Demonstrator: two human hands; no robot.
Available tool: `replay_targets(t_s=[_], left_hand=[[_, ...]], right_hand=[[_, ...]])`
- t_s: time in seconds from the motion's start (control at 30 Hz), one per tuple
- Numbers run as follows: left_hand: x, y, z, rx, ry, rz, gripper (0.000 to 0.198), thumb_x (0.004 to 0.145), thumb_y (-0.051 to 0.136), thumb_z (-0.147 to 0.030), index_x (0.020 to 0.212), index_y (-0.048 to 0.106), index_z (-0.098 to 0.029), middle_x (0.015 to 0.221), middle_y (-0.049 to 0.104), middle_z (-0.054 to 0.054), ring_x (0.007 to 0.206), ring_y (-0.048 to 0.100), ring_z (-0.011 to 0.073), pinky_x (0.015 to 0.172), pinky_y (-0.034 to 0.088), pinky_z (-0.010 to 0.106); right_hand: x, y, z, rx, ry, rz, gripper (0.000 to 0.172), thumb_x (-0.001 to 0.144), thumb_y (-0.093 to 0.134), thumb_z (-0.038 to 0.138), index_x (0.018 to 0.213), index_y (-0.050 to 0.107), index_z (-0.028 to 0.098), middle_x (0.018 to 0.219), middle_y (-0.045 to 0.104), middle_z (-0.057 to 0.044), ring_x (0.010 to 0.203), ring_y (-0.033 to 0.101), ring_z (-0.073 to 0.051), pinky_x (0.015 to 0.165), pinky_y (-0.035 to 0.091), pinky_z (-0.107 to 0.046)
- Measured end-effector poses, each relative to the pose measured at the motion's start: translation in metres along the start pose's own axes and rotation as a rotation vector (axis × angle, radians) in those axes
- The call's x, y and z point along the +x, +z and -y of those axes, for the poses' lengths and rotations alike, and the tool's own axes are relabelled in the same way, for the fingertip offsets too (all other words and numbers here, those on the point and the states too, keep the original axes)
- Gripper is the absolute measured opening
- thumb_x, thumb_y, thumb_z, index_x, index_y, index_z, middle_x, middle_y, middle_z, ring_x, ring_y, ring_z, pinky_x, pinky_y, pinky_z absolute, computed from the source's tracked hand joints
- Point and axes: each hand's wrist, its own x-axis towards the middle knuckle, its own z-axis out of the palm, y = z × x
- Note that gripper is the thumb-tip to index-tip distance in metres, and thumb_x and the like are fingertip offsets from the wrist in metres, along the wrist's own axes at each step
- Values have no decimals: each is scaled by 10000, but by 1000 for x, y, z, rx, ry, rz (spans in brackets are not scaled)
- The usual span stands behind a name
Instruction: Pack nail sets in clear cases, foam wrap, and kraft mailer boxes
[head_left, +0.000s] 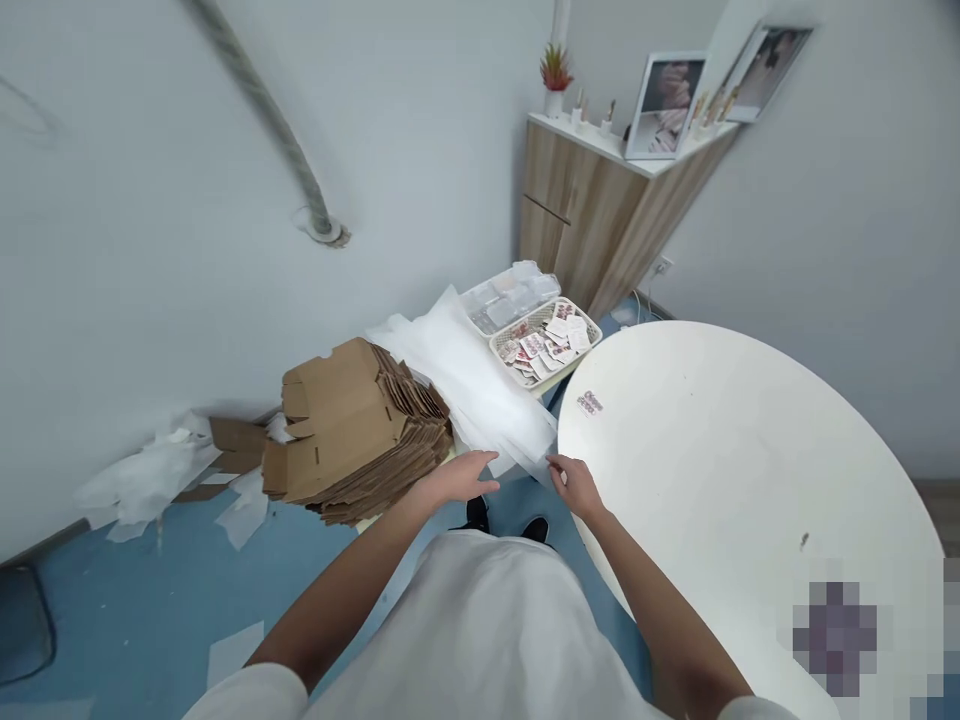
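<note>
A stack of thin white packing sheets [472, 370], which look like foam, lies fanned out in front of me. My right hand [576, 484] is closed in a pinch at the near corner of these sheets, by the rim of the round table. My left hand [466, 476] is open, thumb and fingers apart, just in front of the sheets' near edge and beside the flattened cardboard boxes [345, 420]. These brown boxes are piled in a leaning stack on the left.
A white basket [495, 350] of printed cards and a clear plastic box [514, 295] stand behind the sheets. The white round table [720, 440] fills the right, with a small printed card [589, 403] on it. Scrap sheets [161, 470] litter the blue floor. A wooden cabinet [577, 210] stands behind.
</note>
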Motion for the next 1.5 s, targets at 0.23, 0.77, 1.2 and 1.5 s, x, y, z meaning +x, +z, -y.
replay_targets(t_s=[0.23, 0.77, 1.2, 1.5], left_hand=[[-10, -108, 6, -166, 82, -31, 732, 676, 558, -552, 1292, 391, -195, 1248, 507, 101, 1058, 526, 233, 815, 402, 263], [145, -215, 103, -674, -362, -556, 729, 657, 622, -516, 1265, 352, -216, 1216, 499, 131, 947, 565, 211, 730, 442, 294], [249, -222, 147, -942, -591, -745, 455, 731, 594, -370, 1114, 447, -175, 1060, 557, 115, 873, 576, 182, 647, 488, 273], [244, -225, 146, -1000, -561, -700, 146, 733, 561, -256, 823, 500, -159, 886, 585, 76, 812, 595, 152, 702, 481, 295]], right_hand=[[76, 7, 42, 93, 26, -53, 304, 817, 396, 327, 1021, 590, 214, 914, 657, -63, 786, 606, -199, 707, 473, -350], [295, 27, 58, 354, 109, -38, 387, 815, 411, 414, 1125, 519, 211, 1083, 519, -97, 973, 516, -206, 828, 433, -393], [383, 87, 68, -12, -18, 70, 518, 770, 493, 256, 1272, 373, 217, 1329, 258, -143, 1205, 284, -310, 917, 329, -455], [377, 88, 64, 83, -71, 45, 523, 736, 529, 246, 1245, 408, 237, 1359, 223, -121, 1216, 253, -345, 917, 309, -505]])
